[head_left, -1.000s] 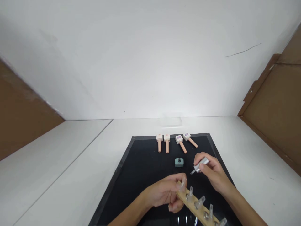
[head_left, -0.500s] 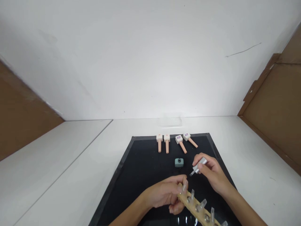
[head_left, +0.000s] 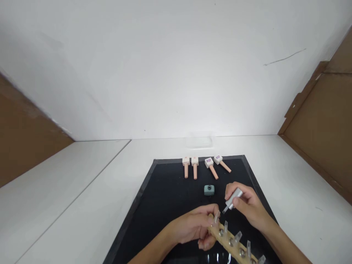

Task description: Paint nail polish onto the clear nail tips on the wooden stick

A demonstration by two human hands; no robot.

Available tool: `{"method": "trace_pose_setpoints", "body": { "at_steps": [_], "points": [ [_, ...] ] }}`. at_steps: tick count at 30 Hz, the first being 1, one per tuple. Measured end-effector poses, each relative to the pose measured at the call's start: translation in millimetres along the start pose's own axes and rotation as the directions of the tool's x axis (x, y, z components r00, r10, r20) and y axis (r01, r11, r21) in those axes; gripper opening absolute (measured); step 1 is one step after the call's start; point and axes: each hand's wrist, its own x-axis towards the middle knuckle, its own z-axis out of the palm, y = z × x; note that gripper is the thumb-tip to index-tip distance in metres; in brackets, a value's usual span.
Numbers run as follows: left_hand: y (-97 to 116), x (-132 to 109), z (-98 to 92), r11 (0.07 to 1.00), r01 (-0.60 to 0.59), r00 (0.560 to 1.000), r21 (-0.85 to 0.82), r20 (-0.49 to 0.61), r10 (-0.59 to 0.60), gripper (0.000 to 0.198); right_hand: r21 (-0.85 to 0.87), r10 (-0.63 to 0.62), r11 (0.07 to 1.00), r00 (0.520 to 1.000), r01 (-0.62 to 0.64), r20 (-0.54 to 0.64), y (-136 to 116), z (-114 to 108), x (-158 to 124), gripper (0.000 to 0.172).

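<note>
Near the mat's (head_left: pixel 165 198) front edge, the left hand (head_left: pixel 192 229) is gripping the end of a wooden strip (head_left: pixel 231 244) carrying clear nail tips; four pink bottles (head_left: pixel 203 167) are lying along the far edge; a green bottle (head_left: pixel 209 189) is sitting mid-mat; the right hand (head_left: pixel 249 207) is pinching a silver brush (head_left: pixel 232 201) just above the strip.

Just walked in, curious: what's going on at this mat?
A person's left hand grips the end of a wooden strip holding a row of clear nail tips. The right hand holds a silver-handled brush, angled down toward the first tip. A teal bottle stands just beyond on the black mat, and four pink-handled bottles lie along its far edge.
</note>
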Motion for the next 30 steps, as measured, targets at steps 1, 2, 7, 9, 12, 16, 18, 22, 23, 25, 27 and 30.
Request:
{"method": "trace_pose_setpoints", "body": {
  "at_steps": [1, 2, 7, 9, 12, 16, 18, 22, 23, 25, 27, 30],
  "points": [
    [0.0, 0.2, -0.3, 1.000, 0.008, 1.000, 0.000, -0.011, -0.008, 0.028, 0.013, -0.008, 1.000, 0.999, 0.008, 0.038, -0.4, 0.3, -0.8, 0.037],
    [0.1, 0.5, -0.5, 1.000, 0.015, 1.000, 0.001, -0.021, -0.015, 0.030, 0.017, -0.009, 1.000, 0.997, 0.008, 0.071, -0.9, 0.6, -1.2, 0.037],
    [1.6, 0.5, 1.7, 1.000, -0.001, 1.000, 0.007, -0.023, 0.001, 0.028, -0.108, 0.019, 0.994, 1.000, -0.017, 0.020, -1.1, 0.4, -0.1, 0.034],
    [2.1, 0.1, 3.2, 1.000, -0.019, 1.000, 0.012, -0.016, 0.019, 0.025, -0.158, -0.008, 0.987, 0.999, 0.000, -0.049, -0.2, -0.3, 0.5, 0.033],
    [2.7, -0.2, 4.0, 0.999, -0.037, 0.999, 0.019, -0.011, 0.037, 0.023, -0.150, -0.050, 0.988, 0.998, 0.045, -0.031, 0.1, -0.1, 0.2, 0.036],
    [3.2, 0.0, 3.7, 1.000, 0.003, 1.000, 0.028, -0.026, -0.002, 0.028, -0.138, -0.065, 0.988, 0.995, 0.075, 0.072, -1.4, 1.9, -0.6, 0.039],
    [3.4, -0.5, 4.0, 0.999, 0.019, 0.999, 0.035, -0.044, -0.017, 0.029, -0.201, -0.060, 0.977, 0.998, 0.065, 0.034, -1.5, 1.9, -0.3, 0.037],
    [4.0, -1.9, 5.1, 0.998, 0.012, 0.997, 0.055, -0.078, -0.008, 0.027, -0.255, -0.089, 0.965, 0.993, 0.067, -0.075, -1.5, 0.1, 0.6, 0.035],
    [4.1, -1.9, 5.4, 0.998, 0.011, 0.997, 0.058, -0.078, -0.006, 0.028, -0.240, -0.092, 0.968, 0.994, 0.074, -0.065, -1.8, -0.2, 0.5, 0.036],
    [4.3, -1.4, 5.6, 0.998, 0.012, 0.997, 0.060, -0.072, -0.007, 0.029, -0.199, -0.088, 0.976, 0.996, 0.085, -0.010, -2.6, -0.2, 0.4, 0.039],
    [4.3, -0.5, 5.3, 0.998, 0.016, 0.998, 0.059, -0.059, -0.012, 0.030, -0.172, -0.078, 0.981, 0.996, 0.084, 0.042, -3.3, 0.3, 0.3, 0.041],
    [3.7, -0.1, 4.3, 0.998, 0.019, 0.998, 0.064, -0.054, -0.016, 0.031, -0.179, -0.068, 0.981, 0.997, 0.073, 0.032, -3.2, 0.8, 0.5, 0.040]
  ]
}}
